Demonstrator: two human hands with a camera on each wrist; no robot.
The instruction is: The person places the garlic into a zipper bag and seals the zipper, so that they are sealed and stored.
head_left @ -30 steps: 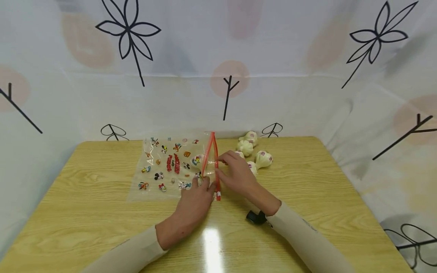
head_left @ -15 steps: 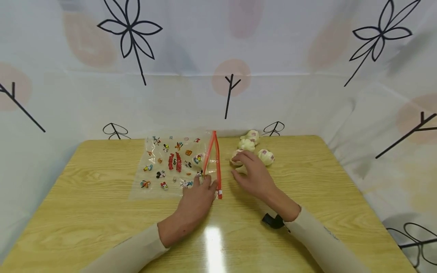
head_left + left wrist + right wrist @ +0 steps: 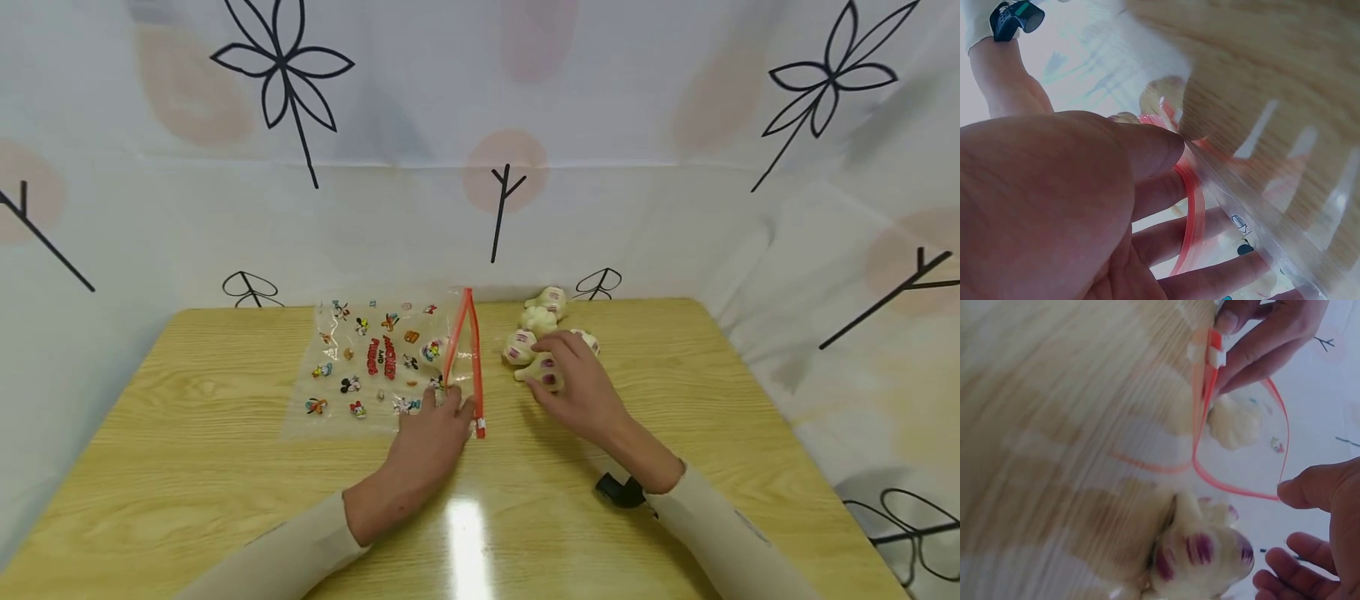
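A clear zip bag (image 3: 352, 350) with cartoon prints lies flat, its red zip edge (image 3: 478, 358) parted on the right. One garlic bulb (image 3: 1235, 422) sits inside, near the mouth. My left hand (image 3: 431, 437) pinches the near corner of the mouth by the white slider (image 3: 1217, 357), thumb on one side of the film and fingers on the other. Over the loose garlic, my right hand (image 3: 581, 392) hovers with thumb and fingers spread around the nearest garlic bulb (image 3: 542, 372), whose neck points left. In the right wrist view a gap shows between that hand and the bulb.
Several more garlic bulbs (image 3: 538, 321) cluster behind the right hand, toward the back edge of the wooden table (image 3: 675, 400). A white patterned cloth (image 3: 390, 225) hangs behind the table and at both sides. A black wrist camera (image 3: 621, 490) sits under the right sleeve.
My right hand has left the bag's mouth and moved right to the garlic bulbs, uncovering two of them. The left hand and the bag have stayed in place.
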